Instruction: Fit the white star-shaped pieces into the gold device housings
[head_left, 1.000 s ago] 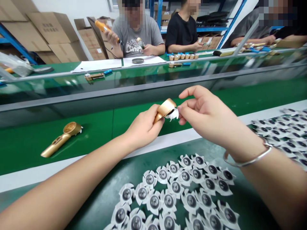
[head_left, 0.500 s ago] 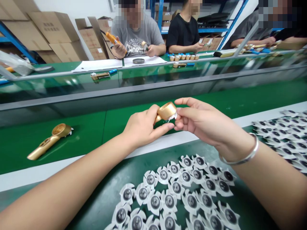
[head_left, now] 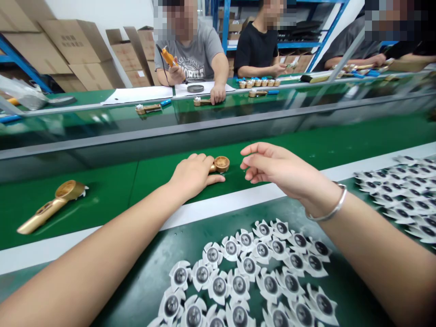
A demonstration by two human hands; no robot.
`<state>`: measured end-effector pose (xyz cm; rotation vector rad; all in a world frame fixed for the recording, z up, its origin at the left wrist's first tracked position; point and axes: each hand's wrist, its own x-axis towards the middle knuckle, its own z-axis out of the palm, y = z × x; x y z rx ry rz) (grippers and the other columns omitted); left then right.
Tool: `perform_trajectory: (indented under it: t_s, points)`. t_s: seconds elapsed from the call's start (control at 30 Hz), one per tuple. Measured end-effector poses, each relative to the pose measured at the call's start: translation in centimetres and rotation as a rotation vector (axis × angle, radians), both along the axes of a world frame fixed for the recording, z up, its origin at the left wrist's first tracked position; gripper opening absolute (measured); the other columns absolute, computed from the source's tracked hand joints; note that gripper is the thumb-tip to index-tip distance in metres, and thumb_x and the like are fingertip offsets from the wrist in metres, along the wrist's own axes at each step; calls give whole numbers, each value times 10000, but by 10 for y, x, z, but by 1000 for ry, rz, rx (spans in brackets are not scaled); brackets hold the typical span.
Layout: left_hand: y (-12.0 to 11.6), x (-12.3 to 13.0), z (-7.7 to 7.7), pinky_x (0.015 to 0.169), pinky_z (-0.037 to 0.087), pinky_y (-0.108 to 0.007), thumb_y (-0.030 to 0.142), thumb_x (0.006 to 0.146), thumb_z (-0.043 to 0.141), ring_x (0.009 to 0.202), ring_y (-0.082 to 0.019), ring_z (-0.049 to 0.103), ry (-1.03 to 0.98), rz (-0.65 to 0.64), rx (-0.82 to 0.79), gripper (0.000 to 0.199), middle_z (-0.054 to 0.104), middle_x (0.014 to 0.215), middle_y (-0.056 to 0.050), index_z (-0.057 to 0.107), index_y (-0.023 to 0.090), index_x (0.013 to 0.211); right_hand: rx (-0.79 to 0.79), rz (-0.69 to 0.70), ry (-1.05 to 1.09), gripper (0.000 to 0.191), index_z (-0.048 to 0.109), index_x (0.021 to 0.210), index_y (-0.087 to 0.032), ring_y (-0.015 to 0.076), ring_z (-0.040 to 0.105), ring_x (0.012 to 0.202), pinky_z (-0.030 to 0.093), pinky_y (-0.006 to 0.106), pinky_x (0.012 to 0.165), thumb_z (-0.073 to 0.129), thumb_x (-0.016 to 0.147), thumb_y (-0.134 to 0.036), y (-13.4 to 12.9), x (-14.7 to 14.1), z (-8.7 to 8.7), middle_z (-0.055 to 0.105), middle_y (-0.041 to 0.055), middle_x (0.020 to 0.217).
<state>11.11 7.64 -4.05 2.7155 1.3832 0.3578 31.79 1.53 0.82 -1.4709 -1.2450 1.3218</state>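
My left hand [head_left: 192, 176] is over a gold fan housing [head_left: 222, 164] on the green belt, its fingers round the handle, with the round ring end showing past the fingertips. My right hand [head_left: 269, 164] hovers to the right of that ring, fingers apart and holding nothing. Another gold housing [head_left: 54, 204] lies on the belt at the left, a bit of white showing at its ring. Below my hands, several white fan blades [head_left: 238, 284] with dark hubs lie on the green table.
More fan blades [head_left: 402, 195] lie at the right. Beyond the metal rail [head_left: 163, 131], a person in grey holds an orange tool [head_left: 168, 57] and touches a gold part [head_left: 201, 102]. Other people sit further right. Cardboard boxes [head_left: 78, 43] stand behind.
My left hand has lowered the gold housing onto the belt, and my right hand has come away from it. The other housing has shifted left. The person in grey has reached forward.
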Motion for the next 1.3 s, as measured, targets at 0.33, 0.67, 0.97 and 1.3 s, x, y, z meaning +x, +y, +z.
perform_trajectory:
  t_s: [0.33, 0.67, 0.97, 1.3]
  points:
    - [-2, -1, -2, 783, 387, -360, 633, 895, 426, 971, -301, 534, 48, 63, 111, 563, 581, 1046, -123, 529, 176, 1208, -112, 121, -271, 85, 591, 914, -171, 70, 556, 563, 440, 127, 486, 609, 849, -224, 14, 18, -18, 580, -8, 685]
    - [-9, -2, -2, 875, 387, -413, 469, 878, 554, 1062, -299, 494, 16, 154, 252, 448, 549, 1161, -119, 518, 193, 1230, -422, 436, -310, 465, 543, 737, -147, 104, 521, 410, 368, 162, 386, 639, 820, -595, 14, 34, -37, 581, 47, 545]
    - [-11, -3, -8, 1011, 344, -446, 414, 893, 554, 1123, -264, 463, -11, -18, 317, 376, 530, 1236, -106, 548, 189, 1195, -575, 301, -275, 429, 480, 683, -222, 102, 440, 286, 221, 208, 360, 504, 885, -599, 25, 40, -69, 459, 30, 424]
    - [-11, -4, -8, 1025, 344, -464, 340, 875, 568, 1137, -267, 454, -19, -61, 308, 310, 532, 1226, -92, 585, 187, 1144, -435, 295, -317, 493, 480, 689, -233, 49, 370, 254, 122, 249, 429, 558, 717, -719, 15, 35, -68, 323, -57, 344]
